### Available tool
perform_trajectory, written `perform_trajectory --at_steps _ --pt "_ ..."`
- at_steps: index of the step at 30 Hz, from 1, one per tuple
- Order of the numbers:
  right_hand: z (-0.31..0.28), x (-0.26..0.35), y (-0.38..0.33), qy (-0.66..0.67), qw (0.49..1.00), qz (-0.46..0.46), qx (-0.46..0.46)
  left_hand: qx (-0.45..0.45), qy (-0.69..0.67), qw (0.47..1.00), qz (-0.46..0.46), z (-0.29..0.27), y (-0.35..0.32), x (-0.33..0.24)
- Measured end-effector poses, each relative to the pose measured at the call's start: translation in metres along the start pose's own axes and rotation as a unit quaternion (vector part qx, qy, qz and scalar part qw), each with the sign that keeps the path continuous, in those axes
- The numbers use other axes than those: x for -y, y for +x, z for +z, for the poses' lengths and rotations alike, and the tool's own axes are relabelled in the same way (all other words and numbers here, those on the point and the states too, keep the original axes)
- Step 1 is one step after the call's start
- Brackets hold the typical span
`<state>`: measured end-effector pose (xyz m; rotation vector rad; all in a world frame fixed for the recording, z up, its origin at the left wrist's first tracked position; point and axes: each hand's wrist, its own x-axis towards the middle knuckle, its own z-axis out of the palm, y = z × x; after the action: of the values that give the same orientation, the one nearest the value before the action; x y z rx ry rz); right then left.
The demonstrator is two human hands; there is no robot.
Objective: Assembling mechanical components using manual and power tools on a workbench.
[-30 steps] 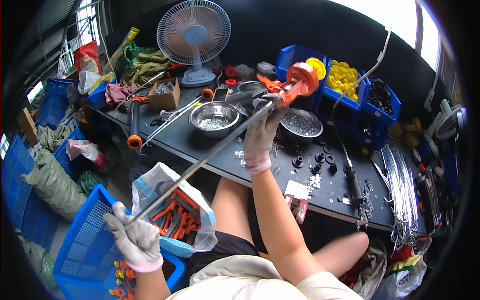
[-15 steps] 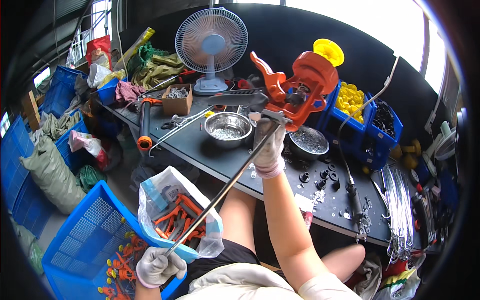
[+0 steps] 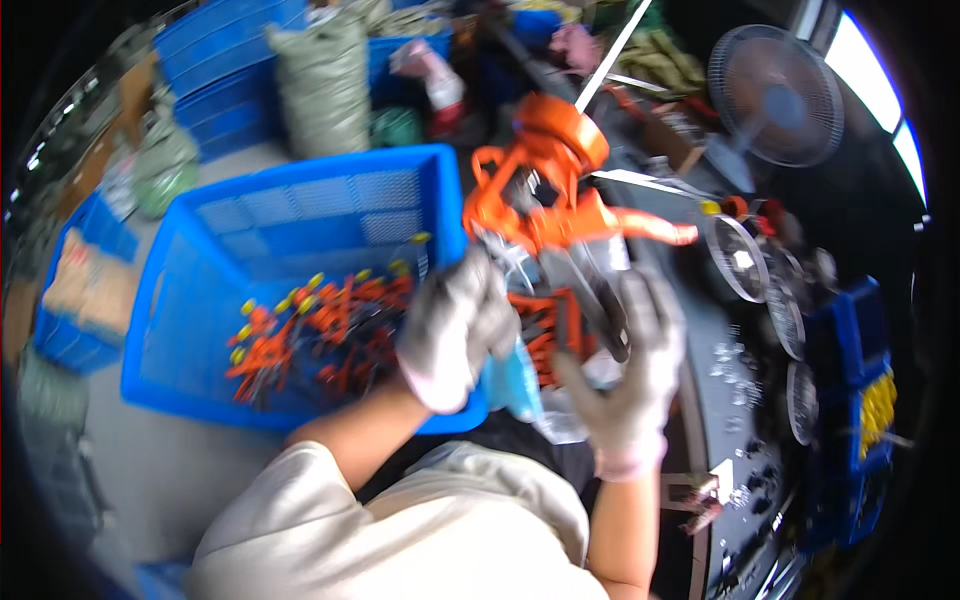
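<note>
My gloved left hand (image 3: 455, 330) is closed at the grey metal lower end of an orange tool head (image 3: 555, 200), in front of my chest. The tool has a round collar at its top and an orange lever pointing right. A dark bar (image 3: 600, 305) slants down from it toward my gloved right hand (image 3: 640, 370). That hand has its thumb and fingers apart beside the bar; motion blur hides whether it touches it. Behind the tool, a thin pale rod (image 3: 612, 52) runs up and away; I cannot tell whether it joins the tool.
A large blue crate (image 3: 300, 175) at left holds several orange tools with yellow caps. Between my hands is a bag of orange-handled parts (image 3: 548, 335). The dark workbench (image 3: 690, 330) at right carries metal bowls (image 3: 738, 258), a fan (image 3: 775, 95) and blue bins (image 3: 850, 340).
The view has swung left toward the crate. The tool has come down and turned, my left hand has shifted to its lower end, and my right hand has come off it.
</note>
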<state>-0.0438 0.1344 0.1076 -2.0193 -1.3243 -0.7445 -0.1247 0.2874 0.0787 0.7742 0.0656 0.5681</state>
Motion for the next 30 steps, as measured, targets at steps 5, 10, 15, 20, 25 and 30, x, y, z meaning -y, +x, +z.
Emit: perform_trajectory --at_steps 5,10,15,20,25,30 --pt "-0.030 -0.051 -0.049 0.074 0.989 0.124 -0.030 -0.179 0.235 0.955 0.035 -0.149 -0.016 -0.105" --pt "-0.052 -0.068 -0.110 0.105 0.950 0.287 -0.070 -0.468 0.491 0.734 -0.031 -0.226 -0.068 -0.155" --pt "-0.046 -0.075 -0.134 0.103 0.946 0.303 -0.048 -0.525 0.489 0.692 0.083 -0.311 -0.062 -0.163" --pt "-0.053 -0.075 -0.145 0.074 0.954 0.287 -0.048 -0.574 0.404 0.684 0.199 -0.324 -0.057 -0.109" --pt "-0.061 -0.081 -0.151 0.080 0.942 0.322 -0.044 -0.542 0.422 0.673 0.274 -0.309 -0.051 -0.068" --pt "-0.051 -0.080 -0.156 0.064 0.953 0.295 -0.028 -0.583 0.560 0.579 0.106 -0.384 -0.064 -0.064"
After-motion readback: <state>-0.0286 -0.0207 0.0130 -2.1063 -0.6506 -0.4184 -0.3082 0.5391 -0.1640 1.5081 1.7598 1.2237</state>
